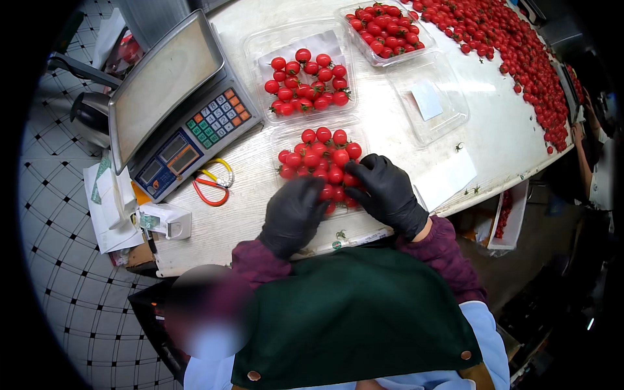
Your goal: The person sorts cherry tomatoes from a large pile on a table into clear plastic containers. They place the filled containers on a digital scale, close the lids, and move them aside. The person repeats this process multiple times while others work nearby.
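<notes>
My left hand, in a black glove, is at the near left edge of a clear plastic tray full of cherry tomatoes, its fingers bent over the fruit and blurred. On the tray's right side, my right hand, gloved alike, touches the tomatoes with thumb and fingertips. Whether either hand grips a tomato cannot be told. Just beyond lies an open clear clamshell box with more cherry tomatoes on a white paper. A filled clear punnet stands farther back, beside an empty clear lid or tray with a paper piece in it.
A weighing scale with a metal pan stands at left, near red-and-yellow-handled scissors and a small white dispenser. Loose cherry tomatoes heap along the right back. White paper lies by the table's edge. Another person's arm shows at far right.
</notes>
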A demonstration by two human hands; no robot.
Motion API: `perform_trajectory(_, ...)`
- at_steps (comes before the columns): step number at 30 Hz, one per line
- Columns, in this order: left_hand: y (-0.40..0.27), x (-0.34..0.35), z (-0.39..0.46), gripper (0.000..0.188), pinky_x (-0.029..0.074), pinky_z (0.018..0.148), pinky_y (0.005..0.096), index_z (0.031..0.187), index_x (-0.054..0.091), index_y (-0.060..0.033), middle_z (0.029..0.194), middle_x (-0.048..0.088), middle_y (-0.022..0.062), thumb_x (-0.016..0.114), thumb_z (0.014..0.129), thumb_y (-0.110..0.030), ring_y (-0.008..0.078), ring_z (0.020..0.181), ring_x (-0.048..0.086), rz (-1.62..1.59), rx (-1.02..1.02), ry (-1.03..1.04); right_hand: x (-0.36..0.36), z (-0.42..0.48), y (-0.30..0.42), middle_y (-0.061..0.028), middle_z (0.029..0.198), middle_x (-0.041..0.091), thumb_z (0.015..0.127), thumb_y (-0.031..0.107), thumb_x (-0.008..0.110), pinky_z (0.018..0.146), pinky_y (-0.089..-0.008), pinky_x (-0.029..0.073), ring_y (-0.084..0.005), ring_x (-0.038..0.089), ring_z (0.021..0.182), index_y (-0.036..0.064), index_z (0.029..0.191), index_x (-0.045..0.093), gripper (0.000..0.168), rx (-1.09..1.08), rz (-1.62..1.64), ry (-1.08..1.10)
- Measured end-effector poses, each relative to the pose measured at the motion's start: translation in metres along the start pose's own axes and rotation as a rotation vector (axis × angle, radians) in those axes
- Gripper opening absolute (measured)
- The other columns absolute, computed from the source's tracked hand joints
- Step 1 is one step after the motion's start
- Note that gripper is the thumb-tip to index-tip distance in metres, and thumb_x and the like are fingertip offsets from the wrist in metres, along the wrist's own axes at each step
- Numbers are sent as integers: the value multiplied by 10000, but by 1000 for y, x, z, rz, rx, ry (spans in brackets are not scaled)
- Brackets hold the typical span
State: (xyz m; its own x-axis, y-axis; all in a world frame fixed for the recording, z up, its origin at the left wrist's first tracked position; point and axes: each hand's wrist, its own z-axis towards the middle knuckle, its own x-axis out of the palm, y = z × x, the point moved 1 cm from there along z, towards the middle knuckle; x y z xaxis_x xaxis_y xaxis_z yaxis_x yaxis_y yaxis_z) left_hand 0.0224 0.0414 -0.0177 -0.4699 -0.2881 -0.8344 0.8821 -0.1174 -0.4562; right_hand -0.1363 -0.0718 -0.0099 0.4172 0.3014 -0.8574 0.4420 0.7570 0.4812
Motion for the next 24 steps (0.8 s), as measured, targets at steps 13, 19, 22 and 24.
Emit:
perform_trajectory(13, 64, -30, 82, 442, 480, 720, 266, 1230, 476, -69, 1109, 521, 116, 618, 812, -62, 159, 874, 554, -632, -265, -318, -13, 96, -17, -137, 868, 615, 857, 249, 573, 592, -282, 470, -170, 621, 708, 49, 1103, 574, 317, 320, 1042, -193)
perform_trajectory(19, 27, -23, 39, 595, 428, 748, 412, 1183, 530, -185, 1312, 378, 148, 703, 641, -360, 313, 1144, 416, 185, 86, 338, -9, 52, 6, -67, 745, 549, 714, 235, 686, 567, -331, 479, -249, 593, 656, 127, 1038, 597, 353, 39, -134, 137)
perform_trajectory(22, 31, -10, 36, 494, 450, 758, 386, 1132, 566, -172, 1243, 437, 151, 698, 664, -256, 308, 1094, 466, 191, 58, 225, -4, 48, 2, -74, 803, 548, 697, 211, 696, 601, -333, 482, -248, 592, 721, 115, 996, 570, 338, 52, 36, 152)
perform_trajectory(24, 40, -9, 37, 444, 462, 788, 361, 1103, 592, -167, 1208, 468, 125, 704, 673, -143, 295, 1065, 498, 51, 44, 185, -7, 50, -4, -85, 836, 542, 701, 168, 684, 625, -333, 481, -254, 586, 754, 101, 993, 550, 328, 98, 193, 169)
